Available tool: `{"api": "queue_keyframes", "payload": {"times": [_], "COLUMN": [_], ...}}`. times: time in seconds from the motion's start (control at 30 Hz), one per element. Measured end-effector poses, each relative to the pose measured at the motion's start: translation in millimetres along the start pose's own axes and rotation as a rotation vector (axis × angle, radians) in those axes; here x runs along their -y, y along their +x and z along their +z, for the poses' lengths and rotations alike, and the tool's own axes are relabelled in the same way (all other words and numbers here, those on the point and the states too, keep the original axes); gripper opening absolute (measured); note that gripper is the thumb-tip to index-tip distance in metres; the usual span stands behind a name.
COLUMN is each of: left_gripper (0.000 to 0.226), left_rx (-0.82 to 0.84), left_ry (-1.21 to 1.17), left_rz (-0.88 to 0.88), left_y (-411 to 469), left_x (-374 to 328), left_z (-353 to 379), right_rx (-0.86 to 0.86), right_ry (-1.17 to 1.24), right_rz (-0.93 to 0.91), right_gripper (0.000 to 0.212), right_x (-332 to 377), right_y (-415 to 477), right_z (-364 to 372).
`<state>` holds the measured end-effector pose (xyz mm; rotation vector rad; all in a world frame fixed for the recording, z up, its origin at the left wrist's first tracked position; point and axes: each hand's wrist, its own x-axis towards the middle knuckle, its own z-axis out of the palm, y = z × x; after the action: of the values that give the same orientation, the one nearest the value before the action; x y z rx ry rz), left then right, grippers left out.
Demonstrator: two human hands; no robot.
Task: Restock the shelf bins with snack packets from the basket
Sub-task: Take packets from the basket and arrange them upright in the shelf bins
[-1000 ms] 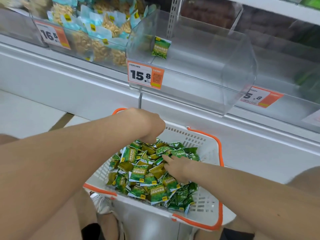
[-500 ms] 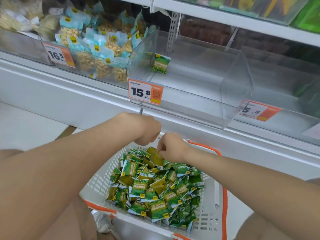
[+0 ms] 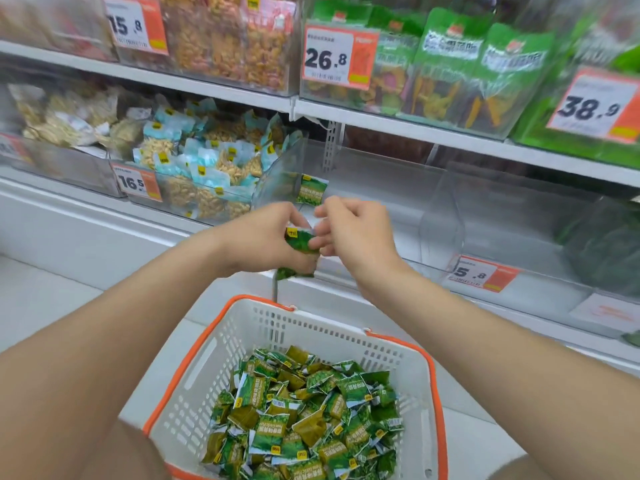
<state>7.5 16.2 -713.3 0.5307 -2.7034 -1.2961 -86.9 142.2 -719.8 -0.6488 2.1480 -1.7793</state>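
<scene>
Where left hand (image 3: pixel 262 237) and right hand (image 3: pixel 354 233) meet above the basket (image 3: pixel 194 393), both pinch packets (image 3: pixel 300 242) — maybe several.

The basket (image 3: pixel 221 358) is matt white plastic, its walls pierced with slots, under a smooth orange plastic rim. The packets (image 3: pixel 304 420) in it are glossy green film, crinkled, with white crimped ends; those gripped in the left hand (image 3: pixel 266 233) and pinched by the right hand (image 3: pixel 353 230) show the same sheen. The bin (image 3: pixel 440 216) at the lower shelf's front edge is clear hard plastic, smooth and reflective. The shelves (image 3: pixel 398 124) look like white painted metal, smooth and semi-matt; the slotted upright (image 3: pixel 330 147) behind is grey metal. The price tags (image 3: pixel 481 273) look like matt paper. The blue packets (image 3: pixel 207 168) are shiny, partly clear film.
</scene>
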Motion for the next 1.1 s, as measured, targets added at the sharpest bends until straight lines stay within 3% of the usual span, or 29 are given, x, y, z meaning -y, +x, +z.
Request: {"api": "queue_keyframes", "payload": {"times": [0.07,0.2,0.3,0.43,0.53,0.7,0.77,0.93,1.0,1.1], "left_gripper": [0.035,0.017,0.018,0.019,0.024,0.031,0.027,0.031,0.026,0.017], "left_rx": [-0.103,-0.249,-0.307,-0.315,-0.368,-0.571,-0.560,-0.435,-0.424,-0.442], "left_ry": [-0.248,-0.569,-0.606,-0.608,-0.437,0.362,0.529,0.563,0.550,0.538], "left_rz": [-0.037,-0.050,-0.099,-0.171,-0.131,0.112,0.137,0.104,0.098,0.066], "left_y": [3,13,25,46,58,58,62,74,79,83], "left_x": [-5,-10,-7,-2,3,17,28,43,44,43], "left_z": [-3,-5,-6,-14,-20,-33,-35,-32,-30,-29], "right_rx": [-0.047,0.143,0.179,0.190,0.157,-0.002,-0.040,0.026,0.101,0.110], "right_ry": [-0.044,0.007,0.121,0.097,0.071,-0.110,-0.219,-0.552,-0.714,-0.862], "right_rz": [-0.058,0.043,0.067,0.073,0.102,0.015,0.016,0.088,0.067,0.015], "right_gripper": [0.017,0.019,0.031,0.018,0.015,0.024,0.024,0.030,0.045,0.050], "right_x": [9,14,16,12,10,-11,-25,-49,-49,-45], "right_y": [15,27,31,46,61,101,121,175,193,214], "right_z": [-10,-12,-7,-3,-3,-3,-1,23,35,53]}}
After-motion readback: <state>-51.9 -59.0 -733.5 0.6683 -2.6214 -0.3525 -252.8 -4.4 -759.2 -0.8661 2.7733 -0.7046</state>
